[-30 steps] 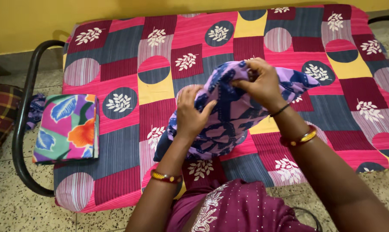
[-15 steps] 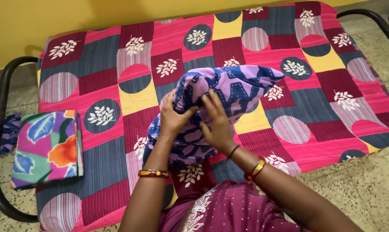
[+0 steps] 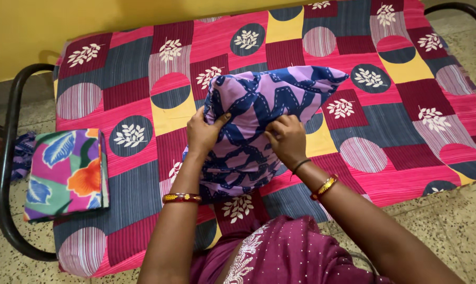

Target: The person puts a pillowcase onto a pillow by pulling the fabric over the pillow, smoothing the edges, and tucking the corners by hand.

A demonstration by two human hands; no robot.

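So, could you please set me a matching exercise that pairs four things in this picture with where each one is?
Things:
1. left hand
2. right hand
3. folded floral cloth
4. purple and blue pillow

Places:
A. lying flat near the bed's left end
B. gripping the pillow's left edge
C. held up above the middle of the patchwork bedsheet
D. pinching the cover on the pillow's front

Pairs: 1-B, 2-D, 3-A, 4-C
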